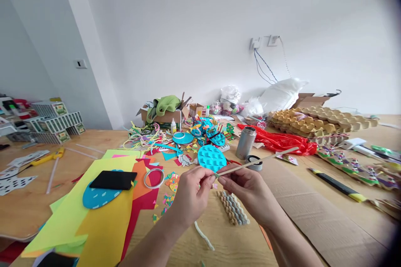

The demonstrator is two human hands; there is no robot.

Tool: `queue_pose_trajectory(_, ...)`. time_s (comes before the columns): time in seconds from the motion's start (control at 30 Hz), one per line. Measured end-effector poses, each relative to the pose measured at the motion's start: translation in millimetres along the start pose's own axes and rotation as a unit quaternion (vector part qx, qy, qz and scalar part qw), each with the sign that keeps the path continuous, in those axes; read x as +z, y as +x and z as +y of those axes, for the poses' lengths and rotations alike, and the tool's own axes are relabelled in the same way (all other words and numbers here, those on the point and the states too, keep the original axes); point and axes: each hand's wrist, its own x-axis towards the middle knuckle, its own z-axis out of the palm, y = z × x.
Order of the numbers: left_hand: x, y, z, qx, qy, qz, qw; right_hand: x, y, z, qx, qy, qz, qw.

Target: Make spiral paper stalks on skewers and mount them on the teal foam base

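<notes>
A thin pale stick (260,160) slants up to the right, its lower end between my two hands. My left hand (194,192) is closed in a pinch at that end, where a small greenish bit shows at the fingertips. With thumb and fingers, my right hand (246,187) grips the stick just beside it. Behind my fingers lies a round blue piece with raised bumps (211,158). Below them on the table are a grey-and-tan braided piece (234,208) and a white fuzzy cord (203,235).
Coloured paper sheets (105,221), a black phone (114,180) and a tape roll (153,178) lie left. A metal flask (246,144) stands behind my right hand. Rightward are cardboard (313,212), a black-and-yellow cutter (336,185), a red bag (278,139) and egg trays (307,123).
</notes>
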Motion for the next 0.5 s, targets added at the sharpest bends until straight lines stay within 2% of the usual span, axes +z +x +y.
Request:
queue_pose_trajectory(0.1,-5.9,2.3,1.1,-0.103,-0.152,-0.07,0.98,-3.0,-2.2,-2.6,-0.02,-0.024,-0.033,0.999)
queue_pose_trajectory(0.17,-10.2,4.2,-0.5,-0.164,-0.263,-0.128,0.942,-4.7,-3.5,-3.5,-0.027,-0.045,-0.061,0.997)
queue_pose_trajectory(0.23,-13.3,5.8,-2.0,-0.192,-0.312,-0.16,0.916,-5.2,-3.6,-2.5,-0.026,-0.056,-0.066,0.996)
queue_pose_trajectory(0.3,-13.9,6.7,-2.2,-0.182,-0.283,-0.155,0.929,-4.7,-2.1,1.1,-0.016,-0.051,-0.053,0.997)
queue_pose_trajectory(0.37,-11.6,6.5,-1.8,-0.14,-0.193,-0.108,0.965,-3.8,0.5,6.7,-0.002,-0.034,-0.035,0.999)
queue_pose_trajectory(0.43,-7.5,5.3,-1.8,-0.069,-0.076,-0.039,0.994,-3.0,3.0,12.0,0.012,-0.013,-0.025,1.0)
queue_pose_trajectory(0.5,-3.3,3.6,-3.1,0.022,0.03,0.017,0.999,-2.8,4.4,14.9,0.018,0.002,-0.022,1.0)
